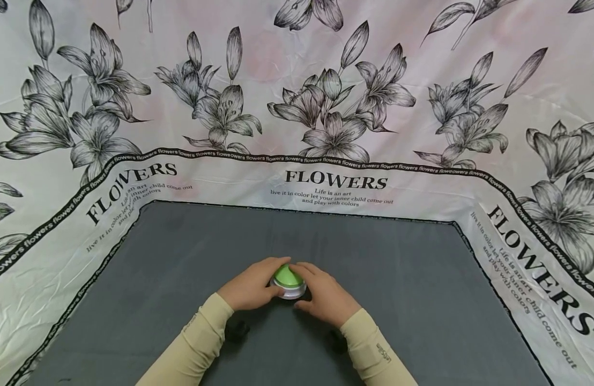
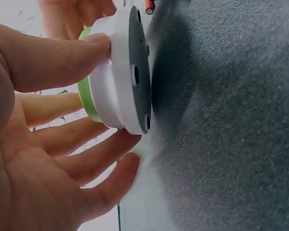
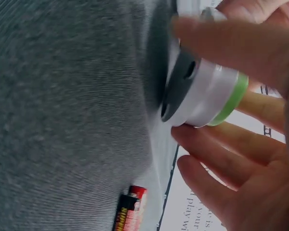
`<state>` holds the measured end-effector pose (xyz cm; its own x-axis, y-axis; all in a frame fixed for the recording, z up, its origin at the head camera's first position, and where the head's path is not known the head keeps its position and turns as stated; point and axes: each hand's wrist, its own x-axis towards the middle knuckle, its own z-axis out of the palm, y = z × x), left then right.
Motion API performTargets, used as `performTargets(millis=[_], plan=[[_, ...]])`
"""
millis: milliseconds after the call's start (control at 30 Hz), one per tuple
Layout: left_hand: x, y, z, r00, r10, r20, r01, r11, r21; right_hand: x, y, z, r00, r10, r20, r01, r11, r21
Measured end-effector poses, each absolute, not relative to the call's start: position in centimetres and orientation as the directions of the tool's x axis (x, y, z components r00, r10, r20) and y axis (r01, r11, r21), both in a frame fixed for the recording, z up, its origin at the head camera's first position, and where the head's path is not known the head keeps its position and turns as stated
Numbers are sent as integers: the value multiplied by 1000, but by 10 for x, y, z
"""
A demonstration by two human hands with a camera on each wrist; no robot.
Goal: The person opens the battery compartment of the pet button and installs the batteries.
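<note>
A round push button (image 1: 289, 279) with a green domed top and a white base is held between both hands, just above the grey cloth. In the left wrist view its dark underside, with several small holes, faces the cloth. My left hand (image 1: 251, 284) grips the button, thumb pressed on the white side and fingers around the far side. My right hand (image 1: 328, 292) curls its fingers round the other side, touching the green top and the base. The right thumb, blurred in the right wrist view, crosses in front of the base; its contact is unclear.
A red and black battery (image 3: 130, 209) lies on the grey cloth in the right wrist view. The red tip of a small cylinder (image 2: 149, 6) shows at the top of the left wrist view. Flower-printed fabric (image 1: 335, 182) borders the grey surface (image 1: 181, 246) at the back and sides.
</note>
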<state>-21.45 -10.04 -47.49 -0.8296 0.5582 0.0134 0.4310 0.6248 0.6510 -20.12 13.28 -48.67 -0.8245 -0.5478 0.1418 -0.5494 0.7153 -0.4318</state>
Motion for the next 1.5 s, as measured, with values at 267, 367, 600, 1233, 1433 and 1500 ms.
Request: performTargets(millis=[267,367,600,1233,1433,1500], plan=[[-212,-103,-469,-827,562,21,431,610,664,-199,135,-486,-816,-529,235,-576,702,-419],[-212,-104,-467,-830,557,22,427,610,668,-198,135,-483,-806,-520,281,-591,683,-430],[-214,-105,-464,-822,568,48,459,608,648,-204,135,-480,-776,-491,396,-627,670,-398],[-218,-99,-479,-854,509,-106,314,667,675,-201,124,-488,-813,-482,327,-581,709,-400],[-218,-100,-482,-851,518,-85,332,657,676,-198,120,-487,-827,-479,293,-557,766,-320],[-218,-101,-483,-850,521,-80,336,653,679,-197,119,-487,-821,-482,307,-562,778,-282]])
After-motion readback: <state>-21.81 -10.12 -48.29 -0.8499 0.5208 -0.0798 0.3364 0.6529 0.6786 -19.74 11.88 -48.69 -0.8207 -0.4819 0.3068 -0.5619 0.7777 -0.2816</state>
